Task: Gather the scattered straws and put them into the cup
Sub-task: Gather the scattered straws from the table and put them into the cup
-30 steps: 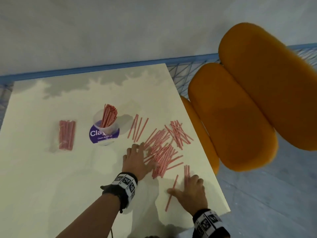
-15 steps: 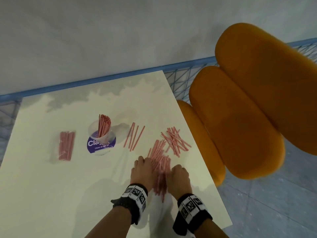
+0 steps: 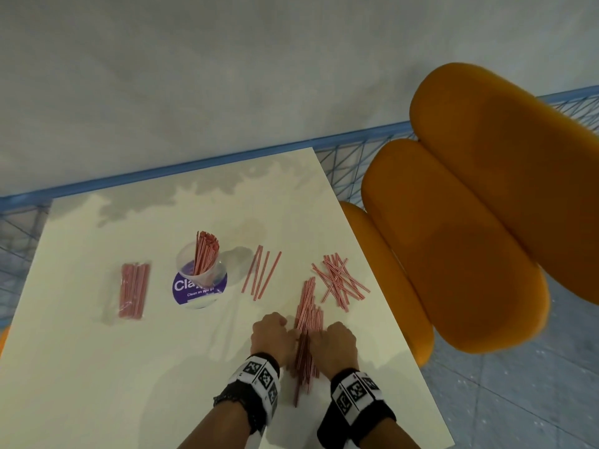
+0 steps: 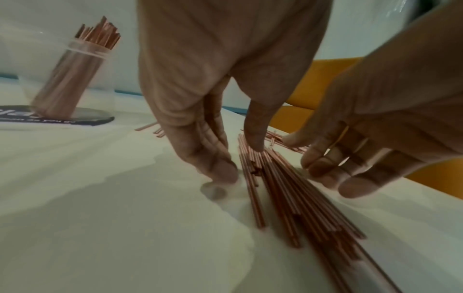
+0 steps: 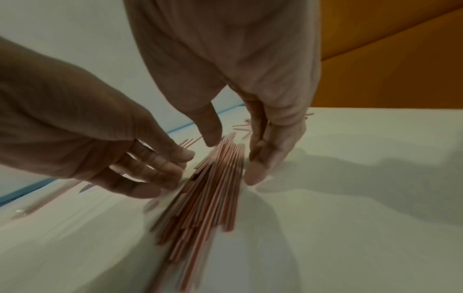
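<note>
In the head view, both hands' fingers are hidden behind the knuckles of the left hand (image 3: 270,335) and right hand (image 3: 335,343). Toward 6 o'clock, both wrist views blur the straws (image 4: 288,198) and cut them off.

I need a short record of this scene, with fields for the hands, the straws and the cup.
left hand: open, fingers against the left side of the straw bundle
right hand: open, fingers against the bundle's right side
cup: upright, already holds straws
loose straws: four beside the cup, crossed pile near the table edge
wrapped pack: left of the cup
</note>
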`<action>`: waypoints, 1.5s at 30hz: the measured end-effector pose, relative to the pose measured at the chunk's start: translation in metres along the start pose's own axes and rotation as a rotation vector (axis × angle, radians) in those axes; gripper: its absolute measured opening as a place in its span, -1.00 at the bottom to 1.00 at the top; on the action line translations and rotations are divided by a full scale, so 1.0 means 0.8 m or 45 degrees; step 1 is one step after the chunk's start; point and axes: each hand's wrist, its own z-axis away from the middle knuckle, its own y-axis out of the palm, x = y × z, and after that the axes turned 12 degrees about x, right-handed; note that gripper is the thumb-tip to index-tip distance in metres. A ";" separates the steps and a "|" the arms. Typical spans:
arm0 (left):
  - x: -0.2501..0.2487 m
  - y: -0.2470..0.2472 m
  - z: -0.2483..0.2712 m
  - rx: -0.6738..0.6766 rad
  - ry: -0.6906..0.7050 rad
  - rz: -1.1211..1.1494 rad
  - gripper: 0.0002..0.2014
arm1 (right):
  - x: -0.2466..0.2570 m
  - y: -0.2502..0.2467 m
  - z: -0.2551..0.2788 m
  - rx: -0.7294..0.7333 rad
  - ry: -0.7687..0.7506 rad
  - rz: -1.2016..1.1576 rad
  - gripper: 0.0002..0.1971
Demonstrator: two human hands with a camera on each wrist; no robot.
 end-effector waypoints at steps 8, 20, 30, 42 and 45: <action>0.000 0.012 0.006 0.059 0.080 -0.148 -0.69 | 0.021 0.018 -0.009 0.013 0.092 -0.095 -0.65; 0.014 0.012 0.015 0.248 -0.014 0.489 -0.63 | 0.031 0.034 -0.014 0.045 0.126 -0.052 -0.59; 0.015 -0.036 0.050 0.471 0.091 1.023 -0.91 | 0.031 -0.023 0.004 0.367 -0.312 0.100 -0.78; 0.009 -0.154 0.049 0.224 0.182 0.978 -0.30 | 0.055 -0.006 0.048 0.627 -0.867 0.669 -0.73; 0.023 -0.156 0.050 0.185 0.153 0.664 -0.32 | 0.065 -0.009 0.052 0.613 -0.867 0.719 -0.71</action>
